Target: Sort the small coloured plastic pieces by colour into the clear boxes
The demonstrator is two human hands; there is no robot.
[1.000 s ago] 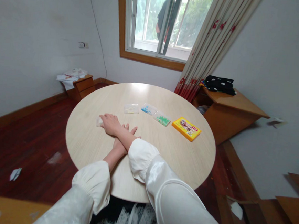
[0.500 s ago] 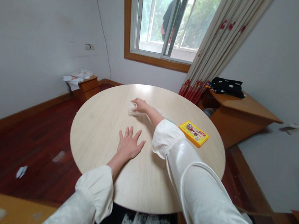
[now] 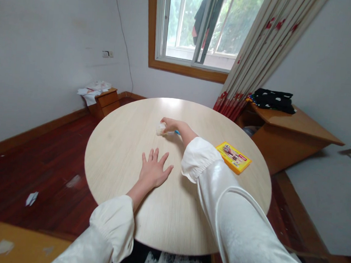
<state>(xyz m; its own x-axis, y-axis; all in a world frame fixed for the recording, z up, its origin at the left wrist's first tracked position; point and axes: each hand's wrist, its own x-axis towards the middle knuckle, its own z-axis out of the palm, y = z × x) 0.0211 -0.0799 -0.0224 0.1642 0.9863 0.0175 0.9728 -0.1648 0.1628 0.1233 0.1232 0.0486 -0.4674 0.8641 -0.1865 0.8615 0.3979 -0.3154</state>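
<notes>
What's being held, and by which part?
The right hand holds a clear box; the exact grip is too small to tell. The left hand holds nothing.

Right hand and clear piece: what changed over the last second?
The right hand uncrossed from over the left hand, moving right and farther from the wearer. The clear piece at its fingers went with it; no release visible. The left hand stayed palm-down on the table; the yellow box stayed put.
</notes>
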